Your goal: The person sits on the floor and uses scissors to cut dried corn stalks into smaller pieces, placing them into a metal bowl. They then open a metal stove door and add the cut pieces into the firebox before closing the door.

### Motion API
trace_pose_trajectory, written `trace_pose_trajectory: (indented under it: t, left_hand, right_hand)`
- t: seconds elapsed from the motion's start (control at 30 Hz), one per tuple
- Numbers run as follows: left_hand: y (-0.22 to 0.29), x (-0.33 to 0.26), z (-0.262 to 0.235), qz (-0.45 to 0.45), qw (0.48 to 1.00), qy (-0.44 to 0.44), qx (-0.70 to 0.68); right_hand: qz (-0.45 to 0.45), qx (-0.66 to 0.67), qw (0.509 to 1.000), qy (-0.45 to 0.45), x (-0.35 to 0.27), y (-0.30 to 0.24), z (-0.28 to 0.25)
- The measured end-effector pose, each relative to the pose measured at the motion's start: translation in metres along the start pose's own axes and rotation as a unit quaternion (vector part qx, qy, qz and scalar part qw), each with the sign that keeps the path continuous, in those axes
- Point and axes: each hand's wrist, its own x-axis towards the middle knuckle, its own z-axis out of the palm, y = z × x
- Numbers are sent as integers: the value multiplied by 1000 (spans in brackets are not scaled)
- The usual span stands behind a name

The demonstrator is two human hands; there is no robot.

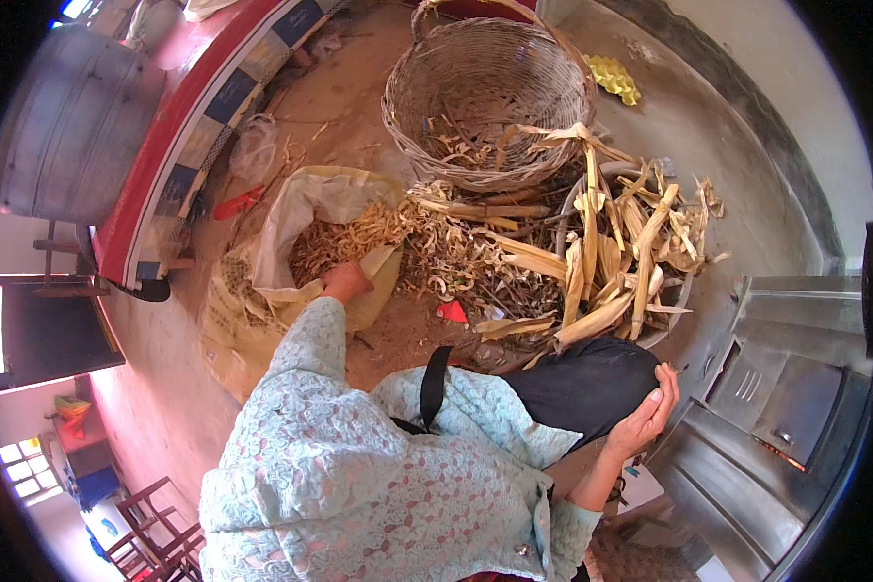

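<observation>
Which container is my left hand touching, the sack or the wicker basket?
The pale yellow sack, nearer you: your left hand grips its near rim. The wicker basket stands farther off, touched by neither hand.

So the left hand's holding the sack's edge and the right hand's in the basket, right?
Not quite: the right hand isn't in the basket. The head view shows it beside the black-clad knee. The left hand is holding the sack's edge.
</observation>
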Motion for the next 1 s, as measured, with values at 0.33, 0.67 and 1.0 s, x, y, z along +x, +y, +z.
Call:
trace_pose_trajectory:
  t: [0.33,0.67,1.0]
  left_hand:
    - [-22,-47,-11,88,981,169,-37]
    - [-63,-69,16,80,956,262,-106]
    - [-65,-26,44,109,929,321,-147]
  right_hand:
    - [-7,2,1000,6,0,-3,-1]
    - [-26,-21,999,3,1,-1,-2]
    - [-3,-15,1000,-9,4,-11,-4]
